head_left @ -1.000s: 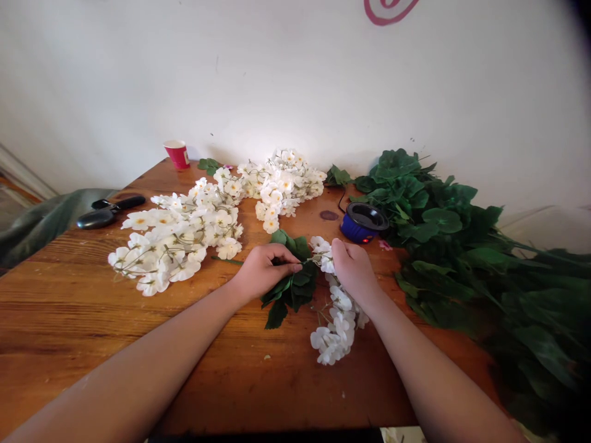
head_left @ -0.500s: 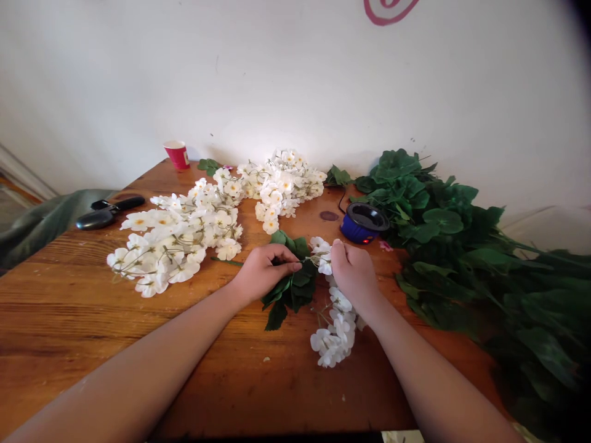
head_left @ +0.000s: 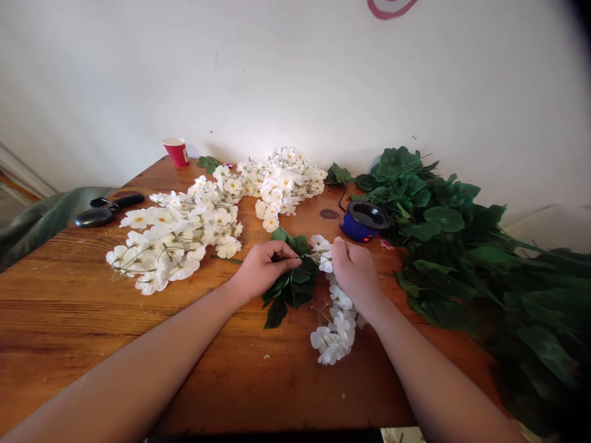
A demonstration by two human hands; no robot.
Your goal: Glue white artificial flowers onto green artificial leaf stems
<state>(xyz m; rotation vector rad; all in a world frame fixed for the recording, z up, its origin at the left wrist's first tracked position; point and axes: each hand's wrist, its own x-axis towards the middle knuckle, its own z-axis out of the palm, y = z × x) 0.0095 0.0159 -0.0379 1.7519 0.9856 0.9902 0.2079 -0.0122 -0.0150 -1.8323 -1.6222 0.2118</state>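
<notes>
My left hand (head_left: 264, 271) is closed, thumb and forefinger pinching the stem of a green leaf spray (head_left: 295, 284). Its dark leaves spread around and below my fingers, and the stem reaches out to the left. Closed in a fist, my right hand (head_left: 354, 271) grips a sprig of white artificial flowers (head_left: 336, 332). A few blossoms show between the two hands, and more hang down to the table below my right wrist. The stem ends meet near my left fingertips; exactly how they join is too small to tell.
White flowers (head_left: 184, 227) lie heaped at left and back centre. Green leaf sprays (head_left: 434, 209) pile up along the right. A blue pot (head_left: 362, 223) with a red light and cord stands behind my right hand. A red paper cup (head_left: 176, 152) and a black-handled tool (head_left: 108, 209) sit at left.
Both hands keep the same grips at nearly the same spot. The view has tilted down slightly, and nothing else has visibly moved.
</notes>
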